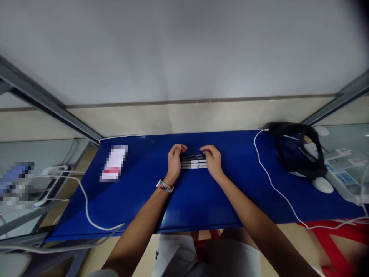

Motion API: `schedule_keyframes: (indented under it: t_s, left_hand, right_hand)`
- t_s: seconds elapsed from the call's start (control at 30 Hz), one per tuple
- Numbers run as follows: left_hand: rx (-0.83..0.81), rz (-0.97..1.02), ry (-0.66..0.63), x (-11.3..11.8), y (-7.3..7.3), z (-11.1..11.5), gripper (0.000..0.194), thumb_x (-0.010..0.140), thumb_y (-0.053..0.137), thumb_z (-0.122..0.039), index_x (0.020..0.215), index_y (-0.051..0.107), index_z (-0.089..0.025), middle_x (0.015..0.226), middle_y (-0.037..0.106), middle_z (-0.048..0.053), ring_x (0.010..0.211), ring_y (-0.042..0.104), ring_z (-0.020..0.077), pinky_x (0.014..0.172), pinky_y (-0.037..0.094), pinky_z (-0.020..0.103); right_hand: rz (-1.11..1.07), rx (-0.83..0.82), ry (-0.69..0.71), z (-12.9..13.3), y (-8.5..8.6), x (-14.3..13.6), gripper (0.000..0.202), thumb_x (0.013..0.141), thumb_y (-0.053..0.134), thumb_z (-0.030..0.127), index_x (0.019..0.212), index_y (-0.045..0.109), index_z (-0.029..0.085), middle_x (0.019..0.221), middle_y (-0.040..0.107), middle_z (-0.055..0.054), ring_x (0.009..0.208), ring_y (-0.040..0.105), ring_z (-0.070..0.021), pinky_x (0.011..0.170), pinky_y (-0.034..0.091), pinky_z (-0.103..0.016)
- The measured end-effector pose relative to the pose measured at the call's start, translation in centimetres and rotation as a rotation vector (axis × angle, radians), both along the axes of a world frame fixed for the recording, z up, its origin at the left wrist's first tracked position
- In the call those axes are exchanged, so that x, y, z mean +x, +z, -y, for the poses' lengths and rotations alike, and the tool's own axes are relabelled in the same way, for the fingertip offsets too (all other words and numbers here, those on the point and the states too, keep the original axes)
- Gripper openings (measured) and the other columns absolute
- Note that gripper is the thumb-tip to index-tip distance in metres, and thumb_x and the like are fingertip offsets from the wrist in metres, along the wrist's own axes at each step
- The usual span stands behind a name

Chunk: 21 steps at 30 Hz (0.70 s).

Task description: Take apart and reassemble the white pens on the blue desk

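Note:
Several slim white-and-dark sticks (pixel 193 164), pen-like in shape, lie side by side in a stack or row on the blue tabletop (pixel 198 200). Their exact kind is too small to make out. My left hand (pixel 174 161) curls around the left ends, with a patterned band (pixel 165 186) on its wrist. Around the right ends my right hand (pixel 212 159) is bent the same way. Thumbs and fingers of both hands reach over the far side of the row, and the palms cover the tips of the sticks.
A blurred white-and-pink phone-like rectangle (pixel 113 163) lies to the left. At the right are a black head strap (pixel 300 150), a white mouse-like object (pixel 323 185) and a pale box (pixel 343 177). A white cable (pixel 269 177) runs along the right side; another cable (pixel 86 204) crosses the left.

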<state>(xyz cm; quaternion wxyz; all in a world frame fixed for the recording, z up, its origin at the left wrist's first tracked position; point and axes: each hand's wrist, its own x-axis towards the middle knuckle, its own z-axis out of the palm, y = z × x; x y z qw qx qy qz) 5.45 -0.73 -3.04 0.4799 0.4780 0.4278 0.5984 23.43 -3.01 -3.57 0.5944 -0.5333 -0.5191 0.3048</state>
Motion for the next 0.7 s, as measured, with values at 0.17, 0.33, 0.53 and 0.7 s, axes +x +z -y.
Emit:
schedule_keyframes:
  t_s: [0.17, 0.33, 0.53, 0.7]
  left_hand:
    - [0.005, 0.013, -0.023, -0.1, 0.0, 0.0, 0.033, 0.105, 0.06, -0.045, 0.088, 0.074, -0.02, 0.097, 0.074, 0.007, 0.096, 0.069, 0.0202, 0.093, 0.053, 0.033]
    - [-0.011, 0.03, -0.043, -0.2, -0.4, -0.1, 0.035, 0.106, 0.06, -0.047, 0.091, 0.076, -0.019, 0.097, 0.075, 0.008, 0.097, 0.07, 0.0208, 0.095, 0.054, 0.034]
    - [-0.021, 0.115, 0.031, -0.7, -0.9, -0.7, 0.035, 0.103, 0.064, -0.05, 0.091, 0.076, -0.018, 0.097, 0.074, 0.008, 0.097, 0.071, 0.0215, 0.093, 0.057, 0.035]
    - [0.022, -0.014, 0.149, -1.6, 0.2, -0.6, 0.036, 0.102, 0.061, -0.042, 0.075, 0.065, -0.019, 0.078, 0.065, 0.004, 0.077, 0.062, 0.0169, 0.076, 0.05, 0.029]
  right_hand:
    - [-0.013, 0.024, -0.028, 0.2, 0.4, -0.2, 0.025, 0.089, 0.053, 0.019, 0.085, 0.076, 0.023, 0.094, 0.073, -0.006, 0.091, 0.07, -0.0244, 0.087, 0.053, -0.039]
    - [-0.011, 0.02, -0.029, 0.2, 0.6, -0.3, 0.024, 0.089, 0.054, 0.019, 0.085, 0.078, 0.023, 0.094, 0.074, -0.006, 0.094, 0.07, -0.025, 0.088, 0.053, -0.039]
    - [-0.147, 0.029, -0.046, 0.3, 0.7, -0.3, 0.019, 0.087, 0.06, 0.023, 0.083, 0.078, 0.023, 0.096, 0.076, -0.007, 0.096, 0.071, -0.0251, 0.088, 0.053, -0.039]
    - [-0.194, 0.039, -0.105, 0.2, 0.7, 0.8, 0.02, 0.089, 0.06, 0.026, 0.084, 0.079, 0.022, 0.093, 0.078, -0.006, 0.091, 0.07, -0.0243, 0.086, 0.051, -0.038]
